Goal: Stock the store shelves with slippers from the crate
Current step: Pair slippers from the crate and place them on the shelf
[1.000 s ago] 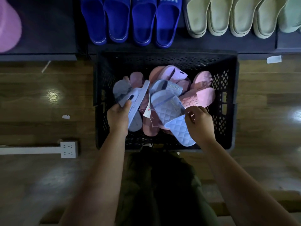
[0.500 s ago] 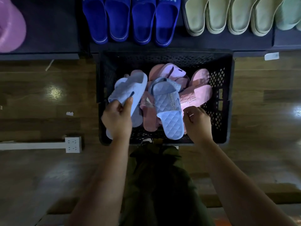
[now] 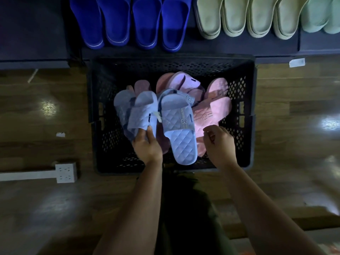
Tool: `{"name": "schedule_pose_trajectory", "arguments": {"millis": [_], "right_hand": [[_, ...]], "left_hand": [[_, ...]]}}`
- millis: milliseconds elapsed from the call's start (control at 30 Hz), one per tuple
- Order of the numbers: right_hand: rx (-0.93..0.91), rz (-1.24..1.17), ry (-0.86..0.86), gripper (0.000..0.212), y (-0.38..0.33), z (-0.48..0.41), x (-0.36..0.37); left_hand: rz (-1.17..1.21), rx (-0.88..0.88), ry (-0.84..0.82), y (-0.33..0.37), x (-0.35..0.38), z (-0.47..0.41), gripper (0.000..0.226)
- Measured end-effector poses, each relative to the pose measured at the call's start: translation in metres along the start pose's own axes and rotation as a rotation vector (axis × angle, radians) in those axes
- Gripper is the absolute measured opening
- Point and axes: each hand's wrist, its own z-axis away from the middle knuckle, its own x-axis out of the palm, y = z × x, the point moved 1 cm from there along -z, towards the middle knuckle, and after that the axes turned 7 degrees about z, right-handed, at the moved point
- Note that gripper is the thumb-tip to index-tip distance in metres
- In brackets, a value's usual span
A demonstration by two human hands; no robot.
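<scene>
The black crate [image 3: 171, 66] stands on the wooden floor [image 3: 46, 126] with its far rim tight against the dark shelf [image 3: 33, 34]. There is bare floor on both sides, and a white power strip [image 3: 66, 172] lies well to the left. Inside, the slippers are heaped toward the middle and right, leaving open mesh along the left wall and the near corners. The left hand [image 3: 147, 146] pinches the strap of a light blue slipper [image 3: 143, 111] between thumb and fingers, over the crate's left half. Its long axis runs near to far, toe toward the shelf. Just beside it a 2nd quilted blue slipper [image 3: 182, 133] lies footbed up on the pile, heel toward the person. The right hand [image 3: 219, 144] hovers at the near right over the pink slippers [image 3: 213, 111], fingers loosely curled, with nothing seen in its grasp. On the shelf, 4 deep-blue slippers [image 3: 128, 21] and pale green slippers [image 3: 248, 19] point away.
</scene>
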Motion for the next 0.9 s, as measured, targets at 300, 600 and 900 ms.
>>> {"name": "schedule_pose_trajectory", "arguments": {"millis": [300, 600, 900], "right_hand": [[-0.011, 0.003, -0.013, 0.015, 0.014, -0.012, 0.004], [0.077, -0.044, -0.130, 0.034, 0.023, -0.041, 0.006], [0.185, -0.281, -0.090, 0.011, 0.003, -0.050, -0.022]], "left_hand": [[-0.114, 0.133, -0.295, 0.000, 0.016, 0.013, 0.053], [-0.035, 0.206, -0.124, 0.014, -0.023, -0.022, 0.023], [-0.111, 0.225, -0.053, 0.023, -0.074, -0.035, 0.014]]}}
